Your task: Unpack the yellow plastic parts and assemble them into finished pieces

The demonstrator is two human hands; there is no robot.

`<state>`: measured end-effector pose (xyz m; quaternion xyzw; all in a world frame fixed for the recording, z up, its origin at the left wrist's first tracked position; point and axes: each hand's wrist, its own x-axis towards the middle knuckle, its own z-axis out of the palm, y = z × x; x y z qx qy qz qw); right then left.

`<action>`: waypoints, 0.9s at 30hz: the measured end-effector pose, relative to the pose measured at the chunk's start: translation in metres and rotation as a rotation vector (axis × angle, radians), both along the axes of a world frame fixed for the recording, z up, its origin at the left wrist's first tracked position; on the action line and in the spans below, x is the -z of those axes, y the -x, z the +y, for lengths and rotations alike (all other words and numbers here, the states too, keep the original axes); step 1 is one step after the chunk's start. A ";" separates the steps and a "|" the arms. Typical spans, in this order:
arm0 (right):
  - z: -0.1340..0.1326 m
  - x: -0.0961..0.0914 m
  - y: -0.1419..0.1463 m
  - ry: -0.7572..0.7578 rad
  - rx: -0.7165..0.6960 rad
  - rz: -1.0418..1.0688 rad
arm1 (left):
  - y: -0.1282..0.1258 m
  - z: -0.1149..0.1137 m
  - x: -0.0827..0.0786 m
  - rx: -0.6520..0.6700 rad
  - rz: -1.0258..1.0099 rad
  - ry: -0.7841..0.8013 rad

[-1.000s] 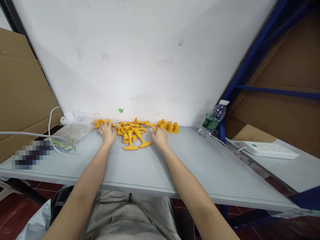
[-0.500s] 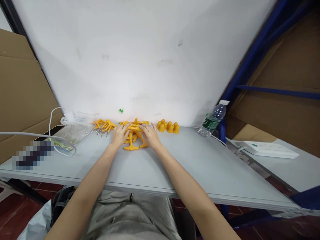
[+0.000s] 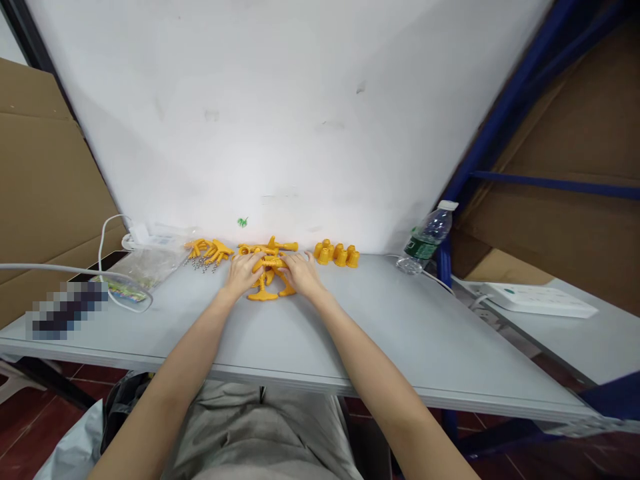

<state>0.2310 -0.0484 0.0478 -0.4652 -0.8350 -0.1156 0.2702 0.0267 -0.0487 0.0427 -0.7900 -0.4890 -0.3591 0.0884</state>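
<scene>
A heap of yellow plastic parts (image 3: 269, 248) lies at the far side of the grey table (image 3: 310, 333), against the white wall. My left hand (image 3: 242, 273) rests on the left side of the heap, fingers spread over the parts. My right hand (image 3: 300, 272) lies on the right side, fingers likewise flat on them. Both hands close in around the heap. A T-shaped yellow piece (image 3: 262, 294) sticks out toward me between the wrists.
Left of the heap lie yellow hand-shaped pieces with screws (image 3: 207, 252) and a clear plastic bag (image 3: 145, 263) with a white cable. A row of small yellow cups (image 3: 337, 255) stands to the right. A water bottle (image 3: 426, 239) and a white power strip (image 3: 537, 299) are further right.
Both hands came inward from the outer piles to the middle heap and now press it together; the heap looks more bunched than a second ago.
</scene>
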 end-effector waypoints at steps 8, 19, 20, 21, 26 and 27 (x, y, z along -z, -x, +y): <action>0.002 0.001 -0.001 -0.101 -0.001 0.000 | -0.003 0.001 -0.005 0.040 -0.180 0.112; 0.002 0.001 -0.008 -0.132 -0.015 0.029 | -0.007 0.001 -0.002 0.015 -0.261 0.192; 0.003 0.002 -0.009 -0.107 -0.036 0.029 | -0.006 0.000 -0.001 -0.008 -0.221 0.161; 0.003 0.004 -0.010 -0.082 -0.051 0.024 | -0.005 0.000 -0.001 -0.025 -0.183 0.136; 0.006 0.007 -0.007 0.022 -0.034 -0.031 | -0.001 0.000 0.000 -0.041 -0.074 0.105; 0.007 0.007 -0.006 0.023 -0.022 -0.035 | -0.002 0.000 0.000 -0.041 -0.069 0.107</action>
